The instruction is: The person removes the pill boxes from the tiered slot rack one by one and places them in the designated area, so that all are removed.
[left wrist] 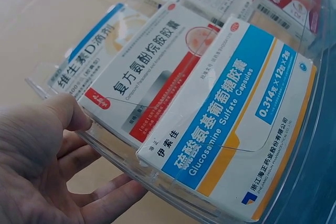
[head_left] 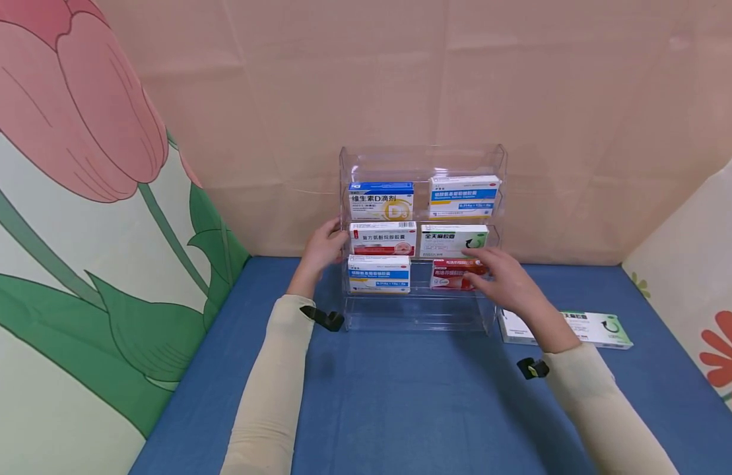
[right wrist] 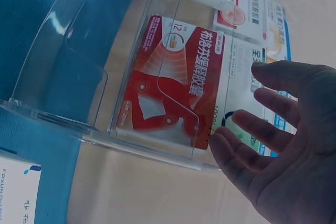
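Note:
A clear tiered display rack [head_left: 419,322] stands on the blue table with medicine boxes on its shelves. My left hand [head_left: 324,249] is at the rack's left side; in the left wrist view its thumb [left wrist: 76,116] lies on the clear edge, the other fingers behind it. Close by are a blue-and-white glucosamine box [left wrist: 226,124] and a white-and-red capsule box [left wrist: 152,72]. With fingers spread and nothing held, my right hand [head_left: 511,280] hovers in front of a red capsule box [right wrist: 170,85] on the right. Just above that box sits a white-and-green box [head_left: 453,240].
The top filled shelf holds a vitamin D box [head_left: 381,201] on the left and another blue-and-white box [head_left: 463,196] on the right. White-and-green boxes [head_left: 597,330] lie on the table right of the rack. A pink cloth backdrop [head_left: 294,119] hangs behind.

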Action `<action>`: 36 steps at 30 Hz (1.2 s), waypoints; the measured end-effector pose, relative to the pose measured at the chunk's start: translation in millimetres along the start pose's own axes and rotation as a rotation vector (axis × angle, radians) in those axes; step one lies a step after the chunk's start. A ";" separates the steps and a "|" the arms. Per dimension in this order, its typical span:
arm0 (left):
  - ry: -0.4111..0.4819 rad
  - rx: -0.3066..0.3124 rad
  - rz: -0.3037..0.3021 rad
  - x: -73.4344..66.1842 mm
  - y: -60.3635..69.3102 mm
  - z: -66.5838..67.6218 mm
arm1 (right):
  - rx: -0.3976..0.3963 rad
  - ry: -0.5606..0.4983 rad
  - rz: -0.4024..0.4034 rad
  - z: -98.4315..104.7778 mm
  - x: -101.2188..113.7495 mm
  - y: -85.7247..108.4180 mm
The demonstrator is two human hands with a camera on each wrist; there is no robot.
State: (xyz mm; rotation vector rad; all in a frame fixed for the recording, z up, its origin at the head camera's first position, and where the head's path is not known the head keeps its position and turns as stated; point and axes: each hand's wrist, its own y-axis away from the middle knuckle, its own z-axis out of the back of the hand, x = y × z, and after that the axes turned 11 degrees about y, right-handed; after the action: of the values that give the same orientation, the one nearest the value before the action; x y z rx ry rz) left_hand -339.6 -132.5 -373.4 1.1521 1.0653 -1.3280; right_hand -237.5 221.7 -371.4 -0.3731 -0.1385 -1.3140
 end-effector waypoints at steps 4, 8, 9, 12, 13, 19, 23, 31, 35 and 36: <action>0.005 -0.002 -0.004 -0.3 0.2 -0.5 | 0.007 0.003 -0.009 -5.5 2.8 -5.1; 0.000 -0.007 -0.006 -0.5 0.6 -1.3 | -0.017 0.031 -0.005 -11.1 4.8 -8.4; -0.001 -0.008 -0.007 -0.6 0.8 -1.5 | -0.024 0.045 -0.002 -12.4 4.9 -8.9; -0.001 -0.008 -0.005 -0.8 1.7 -1.8 | -0.045 0.087 0.011 -15.6 5.1 -9.7; -0.001 -0.008 -0.006 -1.0 2.0 -1.9 | -0.050 0.098 0.013 -16.5 5.1 -9.8; -0.007 -0.011 -0.012 -0.7 1.8 -1.6 | -0.066 0.127 0.028 -21.6 3.5 -10.3; -0.002 -0.009 -0.004 -0.6 1.5 -0.8 | -0.076 0.147 0.018 -24.3 2.4 -10.2; 0.019 0.010 -0.005 -1.3 3.5 0.6 | -0.086 0.185 -0.018 -26.9 5.0 -10.1; 0.015 0.015 0.002 -1.5 4.4 1.0 | -0.086 0.192 -0.027 -27.0 6.1 -9.0; 0.015 0.015 0.004 -1.6 4.5 1.1 | -0.085 0.196 -0.030 -26.9 6.2 -8.9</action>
State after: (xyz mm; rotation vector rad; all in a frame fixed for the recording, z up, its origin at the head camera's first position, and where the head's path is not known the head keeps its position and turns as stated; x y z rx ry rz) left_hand -335.2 -133.6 -371.6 1.1759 1.0648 -1.3281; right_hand -247.4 204.9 -392.9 -0.3129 0.0764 -1.3813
